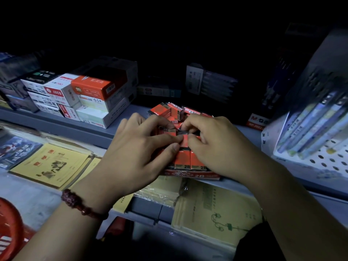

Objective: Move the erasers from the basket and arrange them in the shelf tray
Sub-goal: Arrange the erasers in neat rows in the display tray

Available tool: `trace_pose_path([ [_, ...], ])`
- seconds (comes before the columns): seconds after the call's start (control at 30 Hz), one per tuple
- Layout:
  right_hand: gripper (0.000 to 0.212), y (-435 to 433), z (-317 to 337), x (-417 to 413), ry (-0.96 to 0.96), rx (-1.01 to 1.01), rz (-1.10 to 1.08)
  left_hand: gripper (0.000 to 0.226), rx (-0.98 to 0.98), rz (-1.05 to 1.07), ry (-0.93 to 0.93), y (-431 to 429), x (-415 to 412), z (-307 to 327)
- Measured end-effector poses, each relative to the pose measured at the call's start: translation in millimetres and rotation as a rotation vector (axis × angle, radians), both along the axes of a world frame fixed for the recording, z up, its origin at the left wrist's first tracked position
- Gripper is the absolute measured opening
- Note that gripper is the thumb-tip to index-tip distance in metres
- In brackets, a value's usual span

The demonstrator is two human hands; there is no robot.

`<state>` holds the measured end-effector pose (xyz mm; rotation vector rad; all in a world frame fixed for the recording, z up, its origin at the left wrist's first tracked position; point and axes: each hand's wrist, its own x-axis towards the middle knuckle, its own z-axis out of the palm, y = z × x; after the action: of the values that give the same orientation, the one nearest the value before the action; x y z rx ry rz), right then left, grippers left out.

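While both hands are bunched up over the tray (192, 175), the thing to look at is the red eraser (183, 140) caught right between them. Left hand (139, 147) has it pinched thumb-to-forefinger, other fingers curled loosely. Right hand (212, 146) comes in from the other side with its fingertips curled tight onto the same spot. Honestly can't tell whether it's gripping that same eraser or the dark-ended one touching it, it's too dim and cramped in there. Either way, neither hand is spread open at all.

That eraser sits above the middle of the tray, just behind the front row of erasers (185, 161), which stand packed side by side with their "2B" ends facing out. Behind the hands there's a pile of loose erasers (169, 110) lying at all angles at the back of the tray.

The tray is on a grey shelf (84, 127). To the left on it is a stack of stationery boxes (90, 97), and to the right a white perforated rack (320, 159) holding packs of pens. One level down are yellow notebooks (49, 164) and a greenish notebook (216, 213). The red basket (9, 227) is just peeking in at the bottom left corner, well away from both hands. Beaded bracelet (81, 206) on the left wrist. The back of the shelving is pretty much black.
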<state>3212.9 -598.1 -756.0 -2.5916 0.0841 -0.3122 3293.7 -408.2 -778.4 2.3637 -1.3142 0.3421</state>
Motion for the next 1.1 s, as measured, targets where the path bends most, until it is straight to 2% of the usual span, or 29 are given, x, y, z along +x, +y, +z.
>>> trace_pose_path([
  [0.07, 0.013, 0.2, -0.7, 0.4, -0.03, -0.006, -0.015, 0.047, 0.014, -0.007, -0.007, -0.4, -0.4, 1.0],
  [0.23, 0.027, -1.1, -0.5, 4.3, -0.053, 0.005, -0.001, 0.047, 0.012, -0.006, -0.01, 0.1, 0.2, 0.5],
  [0.43, 0.035, -3.1, 4.2, 2.7, 0.023, 0.016, 0.019, 0.044, -0.017, -0.002, 0.019, -0.1, -0.9, -2.9],
  [0.63, 0.037, -3.9, 2.1, 4.3, 0.02, 0.025, 0.04, 0.04, -0.057, -0.025, 0.044, 0.3, 0.4, -5.2],
  [0.8, 0.037, -4.2, 1.6, 2.7, -0.012, 0.039, 0.035, 0.026, -0.257, -0.038, 0.229, 1.3, 0.0, -10.0],
  [0.93, 0.035, -4.4, -0.5, 2.2, -0.067, 0.053, 0.03, 0.037, -0.333, -0.002, 0.347, 2.0, -0.6, -10.7],
  [1.1, 0.02, -1.9, -1.3, 4.5, -0.156, 0.144, -0.023, 0.045, -0.431, -0.04, 0.527, 0.9, -2.1, -7.7],
])
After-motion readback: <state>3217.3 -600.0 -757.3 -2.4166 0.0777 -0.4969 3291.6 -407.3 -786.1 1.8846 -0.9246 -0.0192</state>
